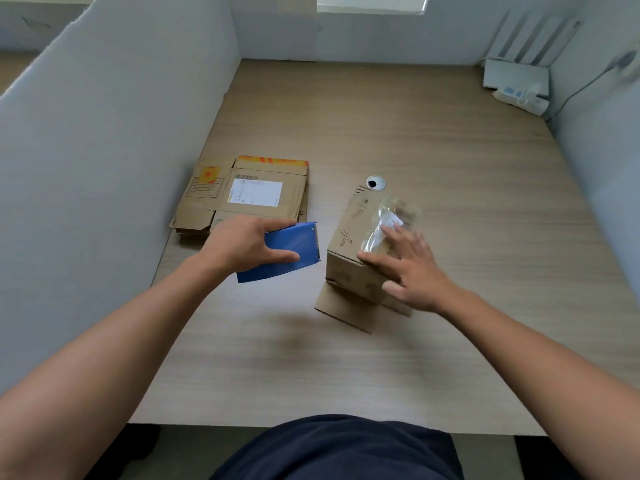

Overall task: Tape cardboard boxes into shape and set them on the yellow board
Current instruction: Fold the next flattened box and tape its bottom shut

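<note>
A small cardboard box (349,237) stands on the wooden table, clear tape shining across its top and loose flaps spread under its near end. My right hand (407,268) lies flat on the box's top and near edge, fingers spread. My left hand (242,245) grips a blue tape dispenser (287,252) just left of the box, its toothed blade facing the box. A stack of flattened cardboard boxes (242,197) with a white label lies at the left beside the partition. No yellow board is in view.
Grey partitions wall the table (450,188) on the left, back and right. A round cable hole (375,183) sits just behind the box. A white power strip (521,97) and a white device stand in the far right corner.
</note>
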Action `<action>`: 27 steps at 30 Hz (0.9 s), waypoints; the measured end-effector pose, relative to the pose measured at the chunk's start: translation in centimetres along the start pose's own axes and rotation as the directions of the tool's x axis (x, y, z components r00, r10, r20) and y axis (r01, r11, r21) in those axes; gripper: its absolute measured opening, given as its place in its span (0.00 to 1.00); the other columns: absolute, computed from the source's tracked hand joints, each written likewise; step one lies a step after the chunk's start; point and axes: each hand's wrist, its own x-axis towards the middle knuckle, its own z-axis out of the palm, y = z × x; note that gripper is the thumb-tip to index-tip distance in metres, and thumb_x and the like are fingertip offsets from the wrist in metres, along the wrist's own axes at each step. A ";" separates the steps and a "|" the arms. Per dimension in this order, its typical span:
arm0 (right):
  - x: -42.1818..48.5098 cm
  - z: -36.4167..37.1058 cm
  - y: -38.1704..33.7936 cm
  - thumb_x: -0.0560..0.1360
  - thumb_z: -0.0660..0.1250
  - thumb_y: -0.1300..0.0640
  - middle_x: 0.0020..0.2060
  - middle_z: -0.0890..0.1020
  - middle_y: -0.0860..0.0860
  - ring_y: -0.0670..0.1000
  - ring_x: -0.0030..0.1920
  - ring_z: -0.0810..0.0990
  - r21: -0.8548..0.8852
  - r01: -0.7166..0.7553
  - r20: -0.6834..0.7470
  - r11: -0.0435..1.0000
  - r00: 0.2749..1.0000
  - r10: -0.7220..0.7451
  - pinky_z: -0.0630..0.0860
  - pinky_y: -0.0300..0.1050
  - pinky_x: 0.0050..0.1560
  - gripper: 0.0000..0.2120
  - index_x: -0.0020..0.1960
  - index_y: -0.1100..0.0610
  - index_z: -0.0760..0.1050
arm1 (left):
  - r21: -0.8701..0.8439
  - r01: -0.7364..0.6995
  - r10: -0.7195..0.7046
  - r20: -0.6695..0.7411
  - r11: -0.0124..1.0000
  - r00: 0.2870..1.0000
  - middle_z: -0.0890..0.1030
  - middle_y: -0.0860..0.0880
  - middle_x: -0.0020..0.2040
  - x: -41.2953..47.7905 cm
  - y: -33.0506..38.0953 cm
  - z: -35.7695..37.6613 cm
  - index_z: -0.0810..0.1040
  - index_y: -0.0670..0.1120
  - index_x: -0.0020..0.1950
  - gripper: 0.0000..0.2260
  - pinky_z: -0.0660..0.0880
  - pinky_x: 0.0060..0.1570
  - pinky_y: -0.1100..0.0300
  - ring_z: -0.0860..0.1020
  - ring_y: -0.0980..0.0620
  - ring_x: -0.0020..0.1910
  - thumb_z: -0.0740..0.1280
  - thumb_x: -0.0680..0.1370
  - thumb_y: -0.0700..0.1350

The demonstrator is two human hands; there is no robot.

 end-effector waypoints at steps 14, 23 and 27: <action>0.1 -2.0 1.6 0.72 0.62 0.60 0.76 0.61 0.40 0.40 0.79 0.51 0.557 -0.040 0.134 0.829 0.990 -0.042 0.49 0.36 0.77 0.27 0.71 0.46 0.74 | 0.017 -0.404 0.401 -0.162 0.915 0.901 0.85 0.50 0.47 1.5 3.2 0.5 0.63 0.67 0.76 0.37 0.75 0.39 0.60 0.80 0.50 0.39 0.53 0.70 0.80; 1.2 -3.2 0.3 0.81 0.68 0.60 0.59 0.82 0.49 0.41 0.60 0.80 0.831 -0.106 0.005 0.546 0.983 0.183 0.75 0.39 0.65 0.17 0.69 0.51 0.76 | 0.211 -0.687 0.716 -0.291 0.695 0.635 0.85 0.47 0.44 4.5 4.8 3.6 0.58 0.65 0.79 0.32 0.77 0.32 0.58 0.78 0.46 0.31 0.62 0.77 0.69; 1.6 -2.8 0.1 0.79 0.69 0.57 0.53 0.83 0.56 0.56 0.52 0.82 0.824 -0.102 0.001 0.558 0.984 0.177 0.79 0.51 0.57 0.13 0.62 0.50 0.81 | 0.244 -0.735 0.772 -0.275 0.633 0.573 0.86 0.47 0.44 4.7 4.6 4.0 0.51 0.65 0.81 0.32 0.80 0.34 0.54 0.80 0.46 0.34 0.59 0.80 0.68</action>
